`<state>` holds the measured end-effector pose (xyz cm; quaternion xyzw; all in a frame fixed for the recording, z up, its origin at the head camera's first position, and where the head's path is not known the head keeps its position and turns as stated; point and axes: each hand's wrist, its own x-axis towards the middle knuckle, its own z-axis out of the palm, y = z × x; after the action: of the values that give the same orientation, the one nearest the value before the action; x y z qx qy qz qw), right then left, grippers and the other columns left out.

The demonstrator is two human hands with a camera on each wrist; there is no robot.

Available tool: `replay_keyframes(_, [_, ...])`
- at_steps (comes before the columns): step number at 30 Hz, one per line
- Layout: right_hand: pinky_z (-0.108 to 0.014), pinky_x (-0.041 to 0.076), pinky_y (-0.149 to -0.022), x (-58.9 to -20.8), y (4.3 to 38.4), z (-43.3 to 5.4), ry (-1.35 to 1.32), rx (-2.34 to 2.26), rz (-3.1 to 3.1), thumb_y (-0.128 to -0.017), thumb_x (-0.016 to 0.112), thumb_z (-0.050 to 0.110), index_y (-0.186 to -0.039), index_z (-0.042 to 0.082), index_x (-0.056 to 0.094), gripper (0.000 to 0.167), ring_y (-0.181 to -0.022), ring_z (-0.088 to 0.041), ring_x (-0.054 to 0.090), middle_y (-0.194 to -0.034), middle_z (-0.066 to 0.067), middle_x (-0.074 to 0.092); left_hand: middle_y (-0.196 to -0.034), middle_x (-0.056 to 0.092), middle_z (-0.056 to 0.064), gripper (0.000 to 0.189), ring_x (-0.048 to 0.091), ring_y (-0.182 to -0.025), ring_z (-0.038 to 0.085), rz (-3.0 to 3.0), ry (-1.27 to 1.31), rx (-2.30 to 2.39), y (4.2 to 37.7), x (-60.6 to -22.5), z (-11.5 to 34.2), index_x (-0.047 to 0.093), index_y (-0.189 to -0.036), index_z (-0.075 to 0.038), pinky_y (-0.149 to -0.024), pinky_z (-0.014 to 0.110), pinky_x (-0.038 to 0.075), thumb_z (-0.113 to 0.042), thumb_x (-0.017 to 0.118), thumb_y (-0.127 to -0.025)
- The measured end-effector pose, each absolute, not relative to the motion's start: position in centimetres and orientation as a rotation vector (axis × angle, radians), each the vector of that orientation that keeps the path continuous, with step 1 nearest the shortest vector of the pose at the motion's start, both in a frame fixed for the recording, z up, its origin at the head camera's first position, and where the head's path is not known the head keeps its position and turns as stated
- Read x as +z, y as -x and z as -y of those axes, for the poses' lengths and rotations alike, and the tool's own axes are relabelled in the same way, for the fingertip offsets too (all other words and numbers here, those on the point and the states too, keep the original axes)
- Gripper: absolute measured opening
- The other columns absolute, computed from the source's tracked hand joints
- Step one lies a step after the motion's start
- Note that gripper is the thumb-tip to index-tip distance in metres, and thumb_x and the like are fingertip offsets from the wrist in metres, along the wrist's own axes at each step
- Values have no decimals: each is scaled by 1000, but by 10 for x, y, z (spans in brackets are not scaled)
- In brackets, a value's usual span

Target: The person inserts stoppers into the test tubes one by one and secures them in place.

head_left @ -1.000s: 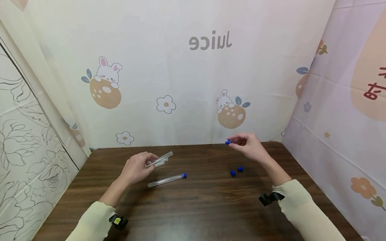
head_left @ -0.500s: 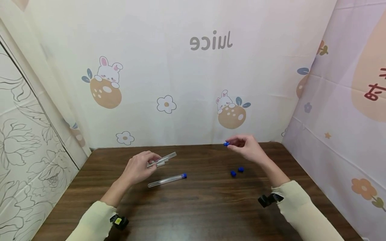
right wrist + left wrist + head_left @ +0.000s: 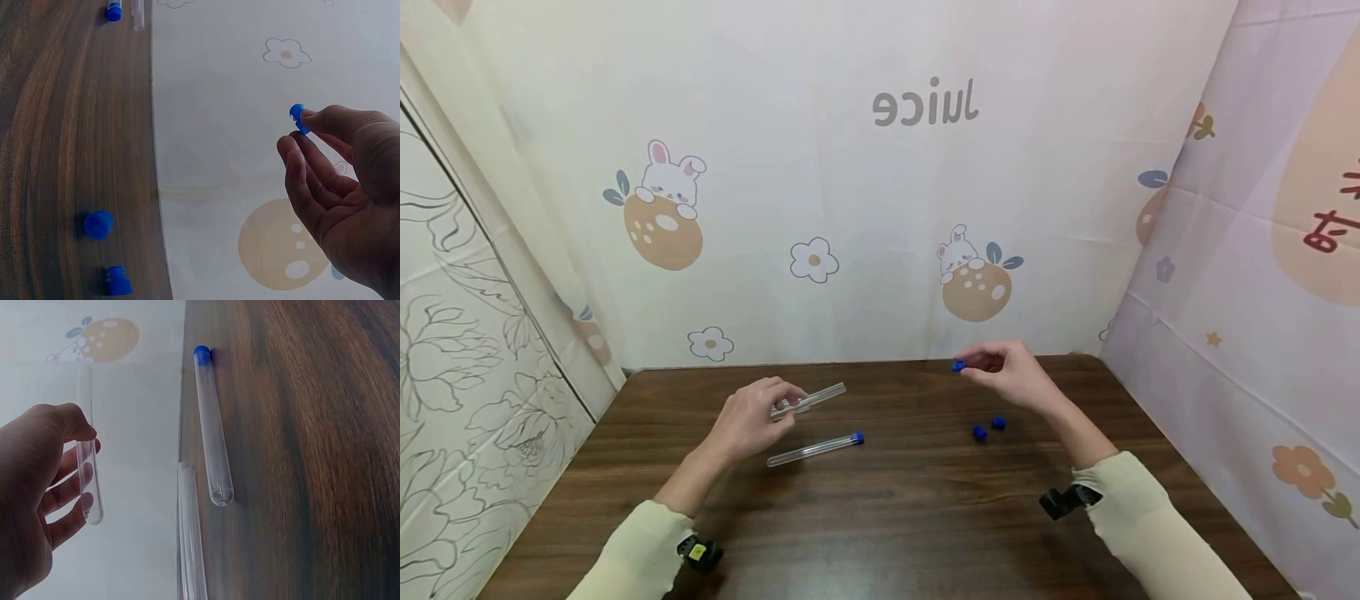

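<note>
My left hand (image 3: 756, 419) pinches a clear test tube (image 3: 87, 469) between thumb and fingers, raised off the table with its rounded end near the little finger. Behind and below that hand lie more uncapped clear tubes (image 3: 191, 531), partly hidden in the head view. A test tube with a blue cap (image 3: 816, 449) rests on the table in front of them. Over the back right of the table, my right hand (image 3: 1011, 377) pinches a small blue cap (image 3: 299, 118) between thumb and fingertips. Below it on the wood sit two more blue caps, one upright (image 3: 99, 225) and one on its side (image 3: 118, 281).
The brown wooden table (image 3: 880, 517) ends at a pale printed curtain (image 3: 880, 208) along its back edge. More patterned cloth hangs at the left and right. Each sleeve carries a black wrist camera (image 3: 700, 553).
My left hand has shifted slightly right with its tube. My right hand has moved a little left and down with the blue cap. The capped tube and the two loose caps stay put.
</note>
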<state>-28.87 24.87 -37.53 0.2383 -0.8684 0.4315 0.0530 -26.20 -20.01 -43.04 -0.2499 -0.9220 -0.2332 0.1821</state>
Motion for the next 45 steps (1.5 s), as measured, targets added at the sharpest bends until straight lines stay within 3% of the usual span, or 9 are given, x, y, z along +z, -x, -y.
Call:
replay_keyframes(11, [-22,61,-77,-380,288,-243,-756,1341,2633,-104,78,4,-123,-5,81,21,-87,-4,75,-108,-22,84,-100,79,-4,25,72,-88,22,2612,731,-649,262,-432,192,84,-112,-19,-70,25,51,-5,80,-91])
replay_keyframes(21, [-22,60,-76,-383,286,-238,-745,1329,2642,-103,80,4,-121,-1,82,19,-89,-26,78,-109,-22,84,-101,80,-5,26,72,-88,14,2616,760,-639,261,-431,182,83,-110,-19,-71,25,53,-5,79,-89])
replay_keyframes(33, [-23,60,-76,-389,282,-230,-756,1344,2647,-103,80,7,-122,1,83,20,-87,-10,74,-109,-22,85,-102,81,-3,24,72,-88,15,2580,837,-645,261,-431,171,84,-111,-19,-70,24,53,-6,81,-90])
replay_keyframes(45, [-23,60,-76,-393,283,-223,-786,1361,2624,-103,81,6,-119,1,83,18,-85,-7,73,-106,-18,85,-103,81,-4,24,75,-91,20,2574,851,-670,260,-430,163,83,-111,-19,-74,26,56,-6,81,-91])
